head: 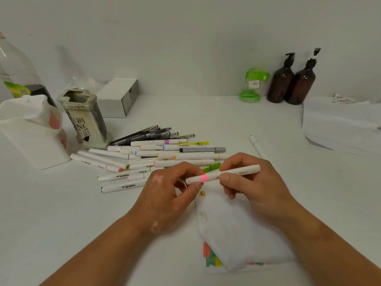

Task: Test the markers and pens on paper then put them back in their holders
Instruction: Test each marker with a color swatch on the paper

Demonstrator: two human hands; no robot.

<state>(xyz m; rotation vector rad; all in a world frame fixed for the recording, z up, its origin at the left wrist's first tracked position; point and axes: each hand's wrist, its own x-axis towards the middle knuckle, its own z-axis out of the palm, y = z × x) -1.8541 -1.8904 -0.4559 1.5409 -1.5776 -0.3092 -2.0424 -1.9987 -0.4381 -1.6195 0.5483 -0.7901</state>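
The left hand (165, 195) pinches the left end of a white marker (239, 170) between thumb and curled fingertips, next to the marker's pink band. The right hand (251, 186) grips the same marker further along its barrel, thumb in front and fingers wrapped behind. The marker is held nearly level, tilted slightly up to the right, just above the top edge of a sheet of white paper (237, 230). The paper lies on the white table (82, 223) below both hands and carries small test strokes, with orange, green and yellow patches near its lower left corner. Just behind the hands lies a loose pile of white markers (165, 159) with coloured bands, and a few dark pens (152, 134) rest at its far edge. One white pen (257, 148) lies apart to the right of the pile. To the left stand a square ceramic holder (86, 118) and a white plastic holder (31, 137). A white box (119, 98) sits behind the ceramic holder. Against the back wall on the right are a green container (252, 85) and two brown pump bottles (290, 79), with a stack of white sheets (338, 124) at the far right.
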